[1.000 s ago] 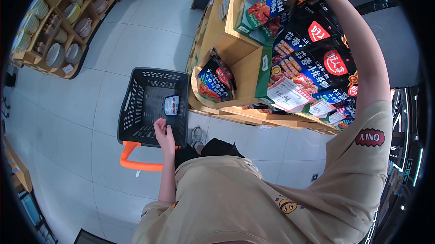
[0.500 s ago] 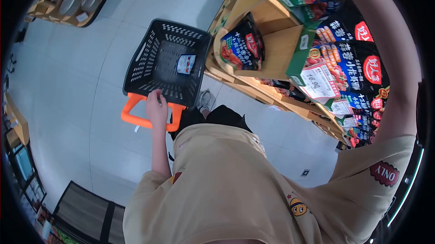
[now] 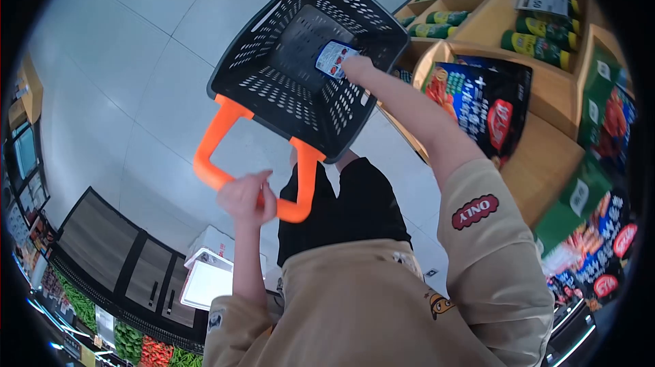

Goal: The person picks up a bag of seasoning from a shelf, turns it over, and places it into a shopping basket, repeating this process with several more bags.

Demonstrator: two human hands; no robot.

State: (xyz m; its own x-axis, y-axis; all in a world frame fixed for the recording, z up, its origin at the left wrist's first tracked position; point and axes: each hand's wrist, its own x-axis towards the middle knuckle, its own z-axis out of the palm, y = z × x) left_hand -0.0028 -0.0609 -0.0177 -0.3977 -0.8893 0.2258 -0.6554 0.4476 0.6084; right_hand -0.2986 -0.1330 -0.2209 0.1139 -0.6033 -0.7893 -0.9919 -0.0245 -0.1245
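A black plastic shopping basket (image 3: 273, 87) with an orange handle (image 3: 217, 142) hangs in front of me above the tiled floor. My left hand (image 3: 247, 198) is closed around the lower bar of the orange handle. My right hand (image 3: 356, 67) reaches down inside the basket and holds a small packet (image 3: 333, 59) with a white, red and blue label close to the basket's inner wall.
A wooden display shelf (image 3: 539, 155) stands to the right, with dark snack bags (image 3: 481, 104) and green bottles (image 3: 539, 33) on it. A white box (image 3: 208, 278) sits on the floor below my left arm. Dark cabinets line the lower left.
My right arm came down from the upper shelf into the basket. My left hand slid from the basket's rim to the orange handle. The basket now sits higher in view.
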